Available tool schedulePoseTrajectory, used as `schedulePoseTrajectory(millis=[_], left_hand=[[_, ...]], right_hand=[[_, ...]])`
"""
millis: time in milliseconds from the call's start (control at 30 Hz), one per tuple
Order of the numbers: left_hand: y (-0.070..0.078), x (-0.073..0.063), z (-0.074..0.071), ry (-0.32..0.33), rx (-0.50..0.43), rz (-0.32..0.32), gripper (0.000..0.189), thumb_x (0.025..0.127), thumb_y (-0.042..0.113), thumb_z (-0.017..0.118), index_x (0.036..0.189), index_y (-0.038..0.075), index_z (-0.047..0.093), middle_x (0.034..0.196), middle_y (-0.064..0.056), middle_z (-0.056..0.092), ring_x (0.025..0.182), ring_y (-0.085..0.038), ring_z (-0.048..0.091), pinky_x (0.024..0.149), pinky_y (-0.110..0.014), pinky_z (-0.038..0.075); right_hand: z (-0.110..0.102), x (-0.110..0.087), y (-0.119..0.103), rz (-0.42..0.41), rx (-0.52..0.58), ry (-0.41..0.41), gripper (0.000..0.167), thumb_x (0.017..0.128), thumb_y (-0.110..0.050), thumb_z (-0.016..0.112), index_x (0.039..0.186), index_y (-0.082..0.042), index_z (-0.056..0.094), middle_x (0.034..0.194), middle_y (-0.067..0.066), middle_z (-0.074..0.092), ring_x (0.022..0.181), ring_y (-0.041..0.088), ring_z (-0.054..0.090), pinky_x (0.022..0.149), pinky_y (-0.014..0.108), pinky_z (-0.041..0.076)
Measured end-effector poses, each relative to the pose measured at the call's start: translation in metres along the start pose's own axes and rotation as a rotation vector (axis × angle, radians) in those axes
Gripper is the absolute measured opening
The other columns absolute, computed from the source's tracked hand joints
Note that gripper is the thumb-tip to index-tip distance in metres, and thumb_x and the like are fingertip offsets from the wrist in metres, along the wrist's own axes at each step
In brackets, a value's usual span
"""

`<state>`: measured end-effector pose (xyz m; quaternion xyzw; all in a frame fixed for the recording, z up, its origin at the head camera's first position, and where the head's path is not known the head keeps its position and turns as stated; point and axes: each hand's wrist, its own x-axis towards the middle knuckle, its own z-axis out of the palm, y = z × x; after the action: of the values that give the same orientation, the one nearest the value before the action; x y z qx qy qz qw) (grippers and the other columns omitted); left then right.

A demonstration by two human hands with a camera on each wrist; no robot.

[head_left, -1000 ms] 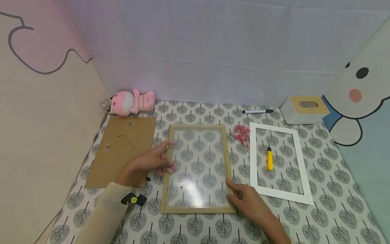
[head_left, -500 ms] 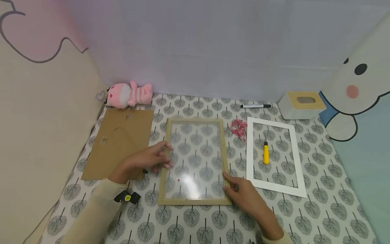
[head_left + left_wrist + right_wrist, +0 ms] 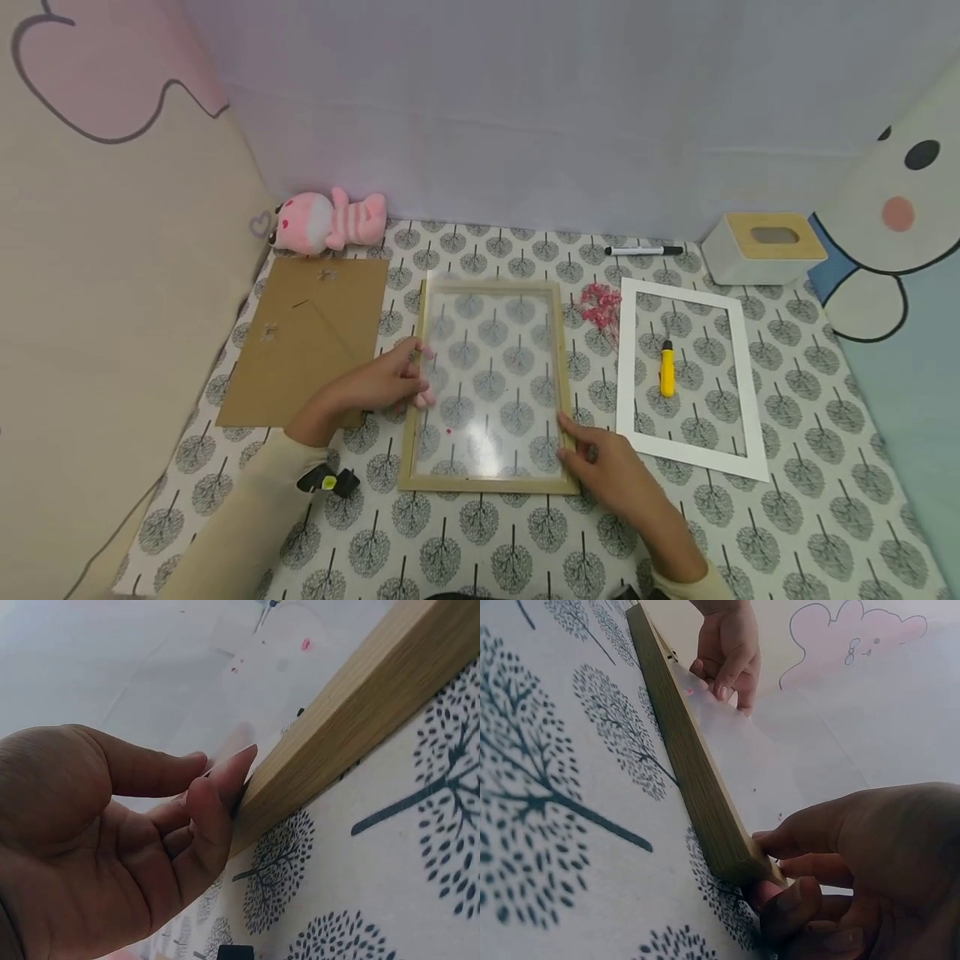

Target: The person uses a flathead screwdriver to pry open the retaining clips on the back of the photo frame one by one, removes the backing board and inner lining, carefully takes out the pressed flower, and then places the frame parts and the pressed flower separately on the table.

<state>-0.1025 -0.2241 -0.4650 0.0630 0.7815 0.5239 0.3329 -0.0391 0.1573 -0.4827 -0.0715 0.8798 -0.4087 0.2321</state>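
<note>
A wooden picture frame (image 3: 491,485) lies flat on the patterned cloth, with a clear sheet (image 3: 487,392) in it. The sheet's left edge stands slightly raised above the frame. My left hand (image 3: 384,382) pinches that edge between thumb and fingers; in the left wrist view, the hand (image 3: 127,832) is right beside the wooden rail (image 3: 352,712). Low on the frame's right side, my right hand (image 3: 611,475) grips the rail. The right wrist view shows this hand (image 3: 847,877) with its thumb on top and fingers underneath near the corner.
To the left lies a brown backing board (image 3: 300,342), below a pink plush toy (image 3: 330,223). On the right are a white mat (image 3: 746,392), a yellow-handled screwdriver (image 3: 667,371) inside its opening, pink dried flowers (image 3: 600,307), a marker (image 3: 643,250) and a tissue box (image 3: 765,250).
My left hand has closed on the clear sheet's left edge and lifted it a little above the frame. The right hand keeps its grip, and the head view has shifted slightly.
</note>
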Motion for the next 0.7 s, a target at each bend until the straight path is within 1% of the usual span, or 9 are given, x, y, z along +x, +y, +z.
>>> schedulePoseTrajectory(millis=[100,133,200,300,367,467,600,667,700], left_hand=[[-0.001,0.001,0.001,0.013,0.003,0.007,0.040,0.108,0.005,0.051,0.141,0.001,0.031,0.078,-0.005,0.064,0.059,-0.015,0.053,0.054,-0.023,0.045],[-0.002,0.001,0.001,0.022,0.001,0.009,0.038,0.108,0.006,0.051,0.141,0.000,0.032,0.077,-0.004,0.063,0.059,-0.015,0.053,0.054,-0.024,0.046],[-0.002,0.000,0.001,0.036,-0.007,-0.009,0.033,0.109,0.009,0.052,0.137,-0.001,0.038,0.077,-0.003,0.064,0.060,-0.015,0.055,0.057,-0.025,0.048],[-0.001,-0.003,0.000,0.039,-0.025,-0.017,0.028,0.110,0.010,0.051,0.133,-0.003,0.046,0.083,-0.009,0.070,0.062,-0.016,0.057,0.058,-0.025,0.050],[-0.001,-0.004,0.001,0.025,-0.021,-0.020,0.027,0.110,0.010,0.052,0.132,-0.004,0.048,0.087,-0.013,0.073,0.060,-0.015,0.057,0.058,-0.025,0.051],[-0.002,-0.006,0.002,0.019,-0.025,0.002,0.027,0.110,0.009,0.051,0.133,-0.005,0.048,0.092,-0.018,0.076,0.059,-0.014,0.057,0.057,-0.025,0.052],[-0.005,-0.009,0.003,0.033,-0.067,-0.011,0.024,0.110,0.009,0.052,0.129,-0.004,0.047,0.082,-0.012,0.071,0.058,-0.014,0.057,0.057,-0.026,0.053],[-0.007,-0.010,0.004,0.039,-0.097,-0.018,0.022,0.109,0.008,0.052,0.127,-0.004,0.047,0.082,-0.009,0.070,0.060,-0.013,0.058,0.058,-0.026,0.054],[-0.008,-0.011,0.004,0.041,-0.118,-0.021,0.022,0.109,0.008,0.052,0.127,-0.003,0.047,0.085,-0.008,0.071,0.062,-0.013,0.060,0.058,-0.026,0.055]], right_hand=[[0.000,0.000,0.001,-0.002,-0.004,-0.005,0.057,0.098,-0.020,0.076,0.151,-0.017,0.057,0.078,0.000,0.059,0.064,0.009,0.050,0.054,0.023,0.047],[0.000,0.001,0.001,-0.004,-0.003,-0.007,0.057,0.098,-0.020,0.076,0.151,-0.017,0.057,0.078,0.000,0.059,0.064,0.009,0.050,0.054,0.023,0.047],[0.000,0.001,0.002,-0.006,-0.004,-0.010,0.057,0.098,-0.020,0.075,0.152,-0.016,0.056,0.079,0.000,0.059,0.064,0.009,0.050,0.054,0.023,0.047],[-0.001,0.001,0.000,-0.009,-0.004,-0.010,0.057,0.099,-0.020,0.075,0.152,-0.016,0.055,0.079,0.000,0.059,0.064,0.009,0.050,0.055,0.024,0.048],[-0.001,0.001,0.000,-0.005,-0.004,-0.006,0.057,0.099,-0.020,0.075,0.152,-0.016,0.055,0.079,0.000,0.059,0.063,0.009,0.049,0.054,0.024,0.047],[-0.001,0.001,0.000,0.002,-0.005,-0.003,0.057,0.098,-0.020,0.075,0.152,-0.017,0.056,0.079,0.000,0.059,0.063,0.009,0.049,0.054,0.024,0.047],[0.000,-0.002,0.001,0.001,0.000,-0.008,0.059,0.098,-0.022,0.075,0.154,-0.020,0.055,0.080,-0.001,0.059,0.062,0.008,0.048,0.054,0.023,0.046],[0.001,-0.004,0.003,-0.007,0.001,-0.009,0.061,0.098,-0.025,0.076,0.155,-0.022,0.054,0.081,-0.001,0.059,0.061,0.007,0.046,0.053,0.023,0.045],[0.001,-0.006,0.004,-0.015,-0.003,-0.003,0.062,0.098,-0.026,0.076,0.156,-0.022,0.053,0.082,-0.002,0.059,0.061,0.006,0.046,0.053,0.023,0.045]])
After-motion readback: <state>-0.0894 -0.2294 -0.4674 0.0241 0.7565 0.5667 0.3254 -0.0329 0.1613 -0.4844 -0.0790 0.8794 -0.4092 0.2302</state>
